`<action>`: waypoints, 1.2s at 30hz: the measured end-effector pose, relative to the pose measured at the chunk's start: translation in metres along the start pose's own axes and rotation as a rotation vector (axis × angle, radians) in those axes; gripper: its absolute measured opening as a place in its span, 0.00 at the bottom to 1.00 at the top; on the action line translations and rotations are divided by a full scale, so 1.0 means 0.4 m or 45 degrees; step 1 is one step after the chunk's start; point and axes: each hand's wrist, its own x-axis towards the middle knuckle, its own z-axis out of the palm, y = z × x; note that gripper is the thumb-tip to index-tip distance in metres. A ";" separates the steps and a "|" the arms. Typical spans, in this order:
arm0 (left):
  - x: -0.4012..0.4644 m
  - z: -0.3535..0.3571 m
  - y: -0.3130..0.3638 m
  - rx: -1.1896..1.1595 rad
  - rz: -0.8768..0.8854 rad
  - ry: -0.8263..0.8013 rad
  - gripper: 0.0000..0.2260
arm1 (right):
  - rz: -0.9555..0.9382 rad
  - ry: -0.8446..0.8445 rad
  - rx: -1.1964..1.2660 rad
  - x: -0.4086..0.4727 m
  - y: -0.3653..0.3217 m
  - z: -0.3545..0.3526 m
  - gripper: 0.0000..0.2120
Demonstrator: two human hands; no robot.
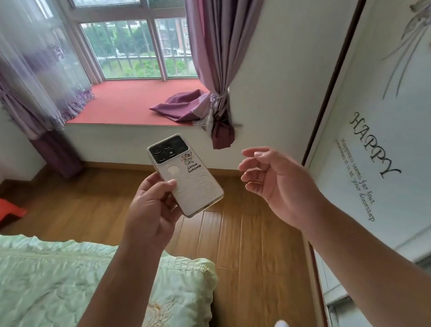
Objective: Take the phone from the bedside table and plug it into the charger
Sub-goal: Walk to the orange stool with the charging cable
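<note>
Above wooden floor point(241, 234): left hand point(150, 210) gripping white cartoon-stickered phone point(184, 174); at three o'clock, right hand point(276, 181) half-open, empty.

White phone point(185, 175), purple curtains point(219, 58)

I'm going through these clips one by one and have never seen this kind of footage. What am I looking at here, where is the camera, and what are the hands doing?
There is no machine here: a person wears a wide-angle camera on the head, looking forward and down, so the two bare arms are their own. The left hand holds a white phone by its lower end, back and camera lenses facing us. The right hand is open and empty, apart from the phone. Below left is a bed with a green cover; ahead, a wooden floor and a window seat. I see no charger for certain.
</note>
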 end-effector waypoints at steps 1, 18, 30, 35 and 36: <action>0.025 0.001 0.003 -0.001 0.005 0.021 0.15 | 0.012 -0.022 0.004 0.037 0.002 -0.004 0.10; 0.589 0.240 -0.016 0.006 0.127 0.364 0.13 | 0.198 -0.358 -0.026 0.772 -0.099 -0.196 0.09; 0.793 0.247 0.066 -0.053 0.291 0.542 0.13 | 0.268 -0.548 0.031 1.102 -0.117 -0.113 0.10; 0.891 0.157 0.113 -0.087 0.313 0.608 0.14 | 0.302 -0.605 0.020 1.223 -0.063 -0.025 0.09; 0.919 0.137 0.124 -0.093 0.308 0.626 0.14 | 0.309 -0.609 0.012 1.251 -0.051 -0.006 0.09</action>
